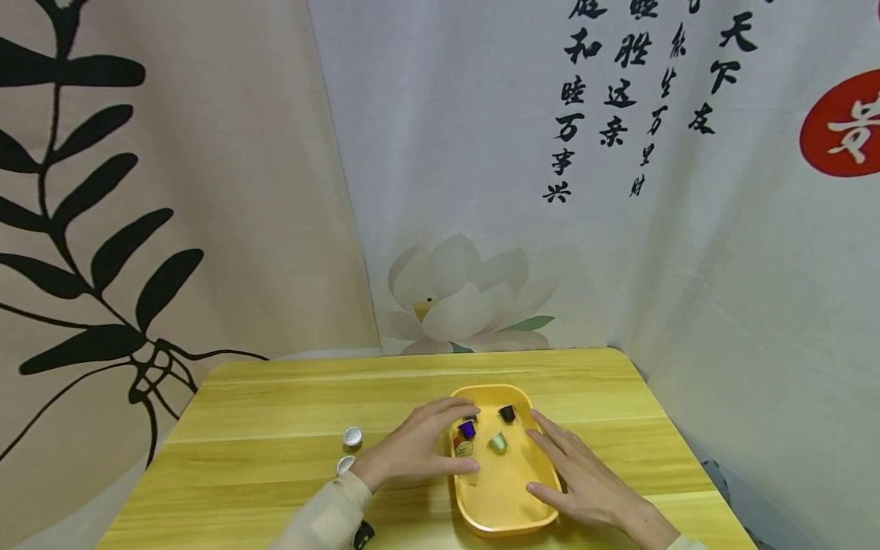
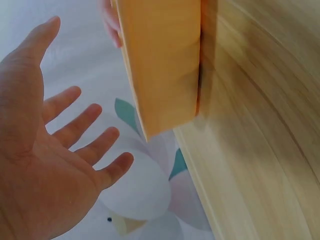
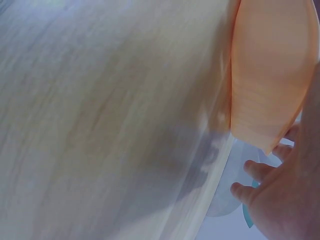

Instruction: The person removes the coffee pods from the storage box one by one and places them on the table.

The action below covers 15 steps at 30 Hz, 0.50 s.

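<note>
A yellow tray (image 1: 507, 512) stands on the wooden table, with several small coffee capsules inside. Among them are a black capsule (image 1: 507, 414), a pale green capsule (image 1: 498, 443) and a purple capsule (image 1: 467, 429). My left hand (image 1: 426, 447) hovers over the tray's left rim, thumb and fingers spread apart; it partly covers the capsules along that side. In the left wrist view its palm faces the tray's outer wall (image 2: 162, 70) with nothing in it. On the other side, my right hand (image 1: 584, 477) lies along the right rim, fingers extended over the edge.
Left of the tray, a silver-topped capsule (image 1: 352, 437) stands on the table (image 1: 275, 428), and another silver capsule (image 1: 345, 464) is partly behind the left wrist. A small black object (image 1: 363, 535) lies beside the left sleeve. Printed curtains (image 1: 454, 168) hang behind the table.
</note>
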Available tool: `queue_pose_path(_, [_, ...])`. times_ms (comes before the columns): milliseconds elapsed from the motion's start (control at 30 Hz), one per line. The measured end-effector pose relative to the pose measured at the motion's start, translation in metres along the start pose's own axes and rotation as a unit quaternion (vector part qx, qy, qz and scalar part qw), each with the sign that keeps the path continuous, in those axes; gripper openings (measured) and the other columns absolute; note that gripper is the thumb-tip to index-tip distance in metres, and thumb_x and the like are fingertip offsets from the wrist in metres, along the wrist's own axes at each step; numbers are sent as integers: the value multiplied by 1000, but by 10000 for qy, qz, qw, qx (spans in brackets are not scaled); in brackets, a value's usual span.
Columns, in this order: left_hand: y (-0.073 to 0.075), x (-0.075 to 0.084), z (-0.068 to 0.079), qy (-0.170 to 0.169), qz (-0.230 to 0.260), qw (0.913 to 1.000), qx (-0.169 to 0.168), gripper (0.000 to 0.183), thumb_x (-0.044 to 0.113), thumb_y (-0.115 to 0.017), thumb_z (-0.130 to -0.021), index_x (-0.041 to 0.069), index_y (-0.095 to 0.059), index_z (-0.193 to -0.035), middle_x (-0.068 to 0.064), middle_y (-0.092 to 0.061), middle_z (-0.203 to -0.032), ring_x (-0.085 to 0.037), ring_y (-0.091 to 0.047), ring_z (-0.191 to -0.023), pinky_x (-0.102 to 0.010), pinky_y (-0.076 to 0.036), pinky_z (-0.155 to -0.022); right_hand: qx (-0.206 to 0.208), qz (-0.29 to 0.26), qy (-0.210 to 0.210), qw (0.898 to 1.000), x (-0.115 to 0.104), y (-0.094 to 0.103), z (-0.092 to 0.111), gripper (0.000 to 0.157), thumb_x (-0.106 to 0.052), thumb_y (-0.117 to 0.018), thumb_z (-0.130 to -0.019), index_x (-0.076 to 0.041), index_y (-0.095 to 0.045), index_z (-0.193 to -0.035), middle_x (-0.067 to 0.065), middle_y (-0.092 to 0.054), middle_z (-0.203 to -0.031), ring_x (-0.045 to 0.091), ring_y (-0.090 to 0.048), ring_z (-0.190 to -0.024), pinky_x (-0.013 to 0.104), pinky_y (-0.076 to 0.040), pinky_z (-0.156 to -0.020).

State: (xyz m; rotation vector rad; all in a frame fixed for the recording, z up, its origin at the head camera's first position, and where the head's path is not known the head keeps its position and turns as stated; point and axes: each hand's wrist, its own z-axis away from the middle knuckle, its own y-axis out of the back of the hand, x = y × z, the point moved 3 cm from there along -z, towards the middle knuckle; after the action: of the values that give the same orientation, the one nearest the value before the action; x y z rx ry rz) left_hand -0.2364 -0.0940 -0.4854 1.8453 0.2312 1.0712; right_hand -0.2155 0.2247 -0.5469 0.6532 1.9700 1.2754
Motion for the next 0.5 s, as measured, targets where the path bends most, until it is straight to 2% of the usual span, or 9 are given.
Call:
queue_pose_path(200, [-9, 5, -13, -234, -314, 9991, -135, 78, 57, -82, -101, 16, -59, -163, -11, -57, -171, -34, -58, -155, -67, -50, -126, 13, 5, 46, 10000, 1, -1, -1, 77, -50, -75, -106, -6, -54, -166, 16, -36, -185, 44, -58, -155, 71, -52, -117])
queue_pose_path(500, [-25, 8, -33, -478, -1041, 9931, -253, 69, 48, -86, -101, 14, -65, -157, -6, -66, -161, -26, -65, -148, -54, -56, -123, -19, -57, 38, 10000, 0, -1, 0, 76, -49, -75, -106, -7, -54, -166, 15, -35, -185, 43, -58, -154, 72, -53, -116])
